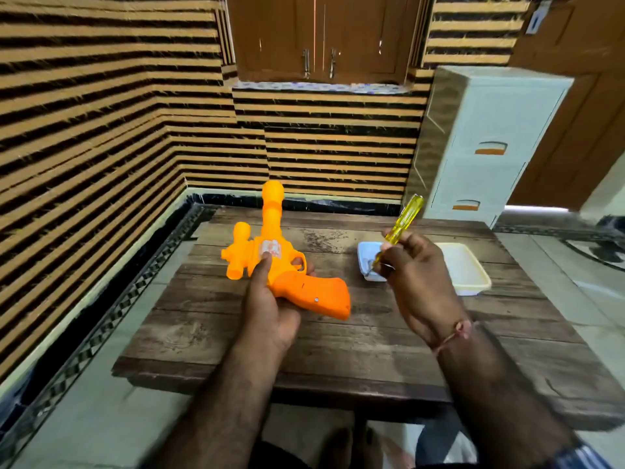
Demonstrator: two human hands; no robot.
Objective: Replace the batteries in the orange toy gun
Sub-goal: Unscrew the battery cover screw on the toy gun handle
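Observation:
My left hand point(267, 306) holds the orange toy gun point(270, 255) above the wooden table point(338, 350), barrel pointing away, thumb on its pale side label. The darker orange grip point(318, 294) points right and shows a small screw head. My right hand point(416, 269) is shut on a yellow-handled screwdriver point(402, 221), handle tilted up and away. The metal tip points down into a small white dish point(365, 257). No batteries can be made out.
A white shallow tray point(465, 275) lies to the right of the dish, partly behind my right hand. A white drawer cabinet point(483, 147) stands beyond the table's far right corner. Striped walls close off the left and back sides.

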